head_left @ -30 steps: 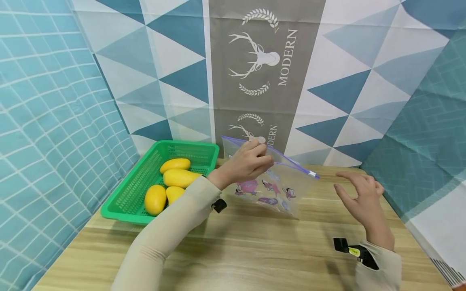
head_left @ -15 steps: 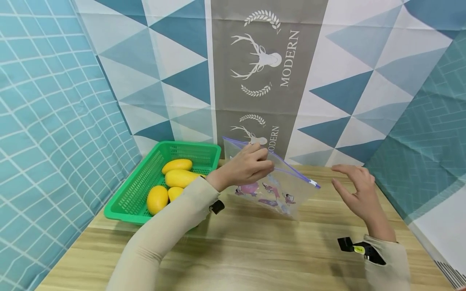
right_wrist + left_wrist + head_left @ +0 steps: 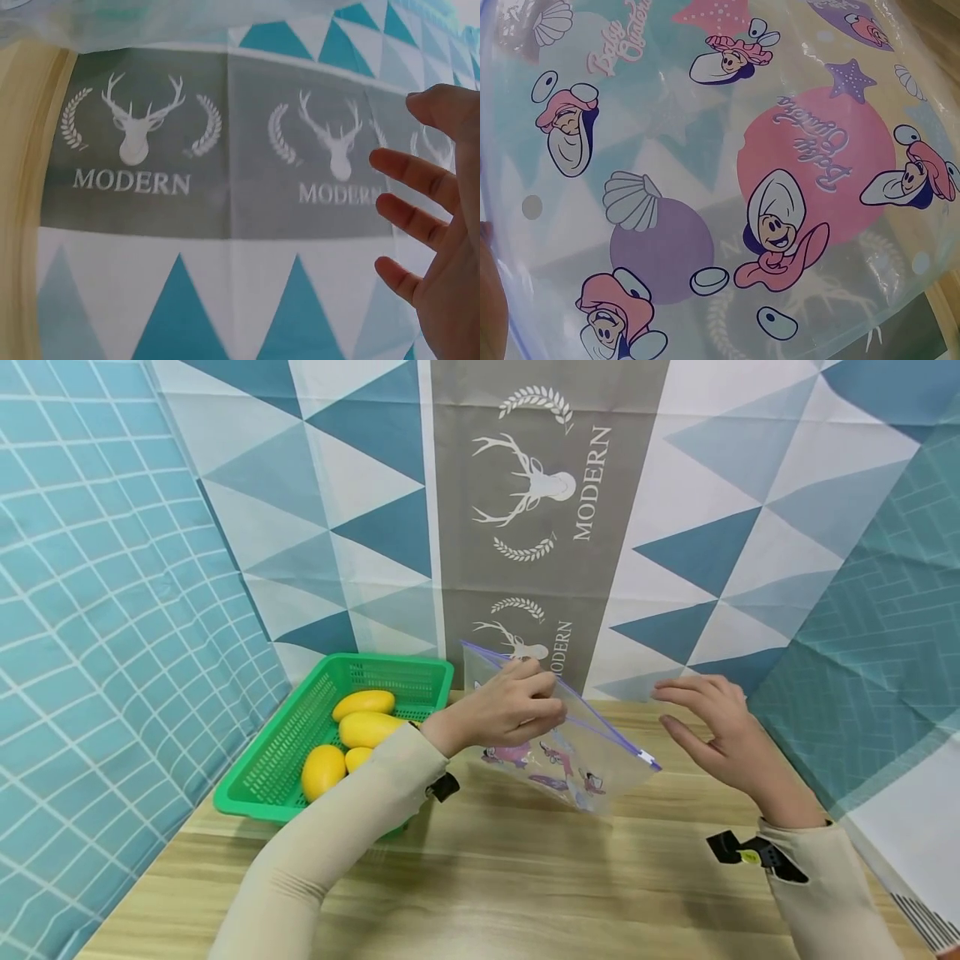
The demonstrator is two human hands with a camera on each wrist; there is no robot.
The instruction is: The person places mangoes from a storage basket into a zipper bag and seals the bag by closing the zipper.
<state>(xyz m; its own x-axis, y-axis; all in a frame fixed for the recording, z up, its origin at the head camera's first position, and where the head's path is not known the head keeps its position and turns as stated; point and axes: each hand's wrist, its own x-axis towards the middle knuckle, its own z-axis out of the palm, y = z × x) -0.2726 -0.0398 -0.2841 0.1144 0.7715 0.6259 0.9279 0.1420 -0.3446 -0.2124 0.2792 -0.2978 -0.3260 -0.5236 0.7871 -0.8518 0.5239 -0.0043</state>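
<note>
A clear slider zip bag (image 3: 551, 760) with pink and purple cartoon prints hangs over the table, its purple zip edge slanting down to a white slider (image 3: 647, 758) at the right. My left hand (image 3: 510, 703) pinches the bag near the middle of that edge. Its prints fill the left wrist view, where only a strip of the hand shows at the left border. To the right of the slider, apart from the bag, my right hand (image 3: 708, 731) holds nothing. Its fingers (image 3: 416, 176) are spread and relaxed in the right wrist view.
A green plastic basket (image 3: 258, 760) stands on the wooden table (image 3: 480, 893) at the left, holding several yellow mangoes (image 3: 367, 727). My left forearm passes over its front right corner. A patterned cloth wall (image 3: 360, 485) rises behind the table.
My right hand has moved left and slightly up, closer to the slider. The bag's slider end has dipped, while my left hand keeps its pinch almost in place.
</note>
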